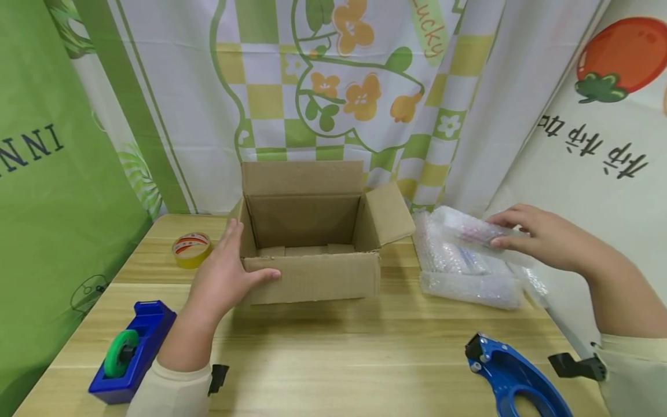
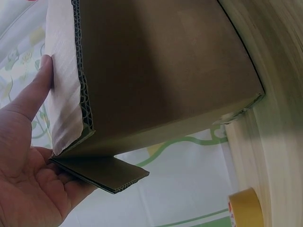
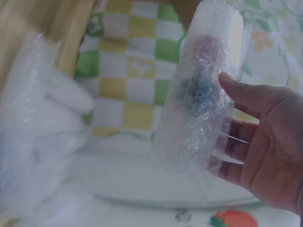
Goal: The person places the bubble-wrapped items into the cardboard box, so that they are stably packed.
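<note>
An open cardboard box stands on the table, its flaps folded outward. My left hand grips its near left corner, the thumb on the front flap and the fingers along the left side. In the left wrist view the hand holds the corner where two flaps meet. To the right of the box, my right hand holds a bubble-wrapped cylinder-shaped item between thumb and fingers. Red and dark patches show through the wrap in the right wrist view. More bubble-wrapped packages lie beneath it.
A roll of yellow tape sits left of the box. Nearer, a blue desktop tape dispenser with a green roll stands on the left. At the front right lies a blue handheld tape dispenser. Printed curtains hang behind the wooden table.
</note>
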Available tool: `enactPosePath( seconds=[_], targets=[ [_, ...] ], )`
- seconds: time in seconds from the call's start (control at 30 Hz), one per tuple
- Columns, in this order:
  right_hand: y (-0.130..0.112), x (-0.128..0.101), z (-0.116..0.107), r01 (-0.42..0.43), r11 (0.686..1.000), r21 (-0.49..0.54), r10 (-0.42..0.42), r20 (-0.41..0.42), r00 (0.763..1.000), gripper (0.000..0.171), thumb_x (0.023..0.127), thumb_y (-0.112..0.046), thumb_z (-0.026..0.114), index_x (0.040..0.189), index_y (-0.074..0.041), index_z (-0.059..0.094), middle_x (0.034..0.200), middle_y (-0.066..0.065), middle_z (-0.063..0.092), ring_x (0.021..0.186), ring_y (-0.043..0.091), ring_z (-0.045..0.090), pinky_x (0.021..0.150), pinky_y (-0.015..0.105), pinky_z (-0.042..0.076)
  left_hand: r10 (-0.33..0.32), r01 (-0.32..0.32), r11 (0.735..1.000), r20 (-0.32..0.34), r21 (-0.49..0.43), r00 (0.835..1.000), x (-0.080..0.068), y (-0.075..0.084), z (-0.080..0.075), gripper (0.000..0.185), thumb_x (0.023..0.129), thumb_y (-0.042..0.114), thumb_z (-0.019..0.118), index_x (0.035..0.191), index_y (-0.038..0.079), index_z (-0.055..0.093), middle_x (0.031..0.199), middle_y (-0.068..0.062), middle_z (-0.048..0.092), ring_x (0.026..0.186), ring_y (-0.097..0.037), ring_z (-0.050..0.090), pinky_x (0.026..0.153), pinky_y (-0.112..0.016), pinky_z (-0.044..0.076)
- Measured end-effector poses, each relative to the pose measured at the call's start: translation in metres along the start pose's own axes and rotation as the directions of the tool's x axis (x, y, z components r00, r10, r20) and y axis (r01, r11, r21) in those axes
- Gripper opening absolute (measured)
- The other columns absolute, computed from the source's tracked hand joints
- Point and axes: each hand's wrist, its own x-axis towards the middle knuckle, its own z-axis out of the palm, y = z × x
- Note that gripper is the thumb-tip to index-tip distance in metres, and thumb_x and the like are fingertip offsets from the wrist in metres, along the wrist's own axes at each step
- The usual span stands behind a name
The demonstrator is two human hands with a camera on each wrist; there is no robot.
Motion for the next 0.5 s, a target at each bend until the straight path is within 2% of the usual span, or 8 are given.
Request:
enactPosePath(
  seconds=[0.27, 0.4, 0.5],
  targets=[
    [-0.040, 0.027, -0.026, 0.080, 0.997, 0.007, -0.079, -0.109, 0.991, 0.037, 0.092, -0.031, 0.069, 0.126, -0.016, 0.066, 0.118, 0.005, 0.060, 0.101, 0.019, 0.054, 0.078, 0.040, 0.047, -0.003, 0.003, 1.000, -0.004, -0.001, 1.000, 0.000, -0.001, 0.000, 0.128, 0.069, 0.072, 0.073, 0.159, 0.006, 0.008, 0.166, -0.012, 0.004, 0.147, -0.043, 0.021, 0.110, -0.061, 0.032],
    [-0.057, 0.043, -0.031, 0.184, 0.983, -0.003, -0.180, -0.225, 0.958, 0.034, 0.091, -0.026, 0.072, 0.123, -0.017, 0.068, 0.112, -0.001, 0.062, 0.098, 0.011, 0.052, 0.074, 0.029, 0.044, -0.001, 0.001, 1.000, -0.005, 0.000, 1.000, 0.000, -0.001, 0.000, 0.129, 0.069, 0.073, 0.072, 0.158, 0.006, 0.009, 0.166, -0.011, 0.003, 0.147, -0.042, 0.021, 0.110, -0.061, 0.032],
    [-0.070, 0.058, -0.032, 0.249, 0.968, -0.019, -0.245, -0.281, 0.928, 0.033, 0.090, -0.025, 0.072, 0.122, -0.018, 0.068, 0.109, -0.004, 0.062, 0.095, 0.007, 0.051, 0.073, 0.026, 0.041, 0.001, -0.001, 1.000, -0.007, 0.004, 1.000, 0.000, -0.001, 0.000, 0.128, 0.069, 0.072, 0.072, 0.158, 0.006, 0.009, 0.166, -0.012, 0.004, 0.147, -0.042, 0.021, 0.110, -0.061, 0.032]
  ],
)
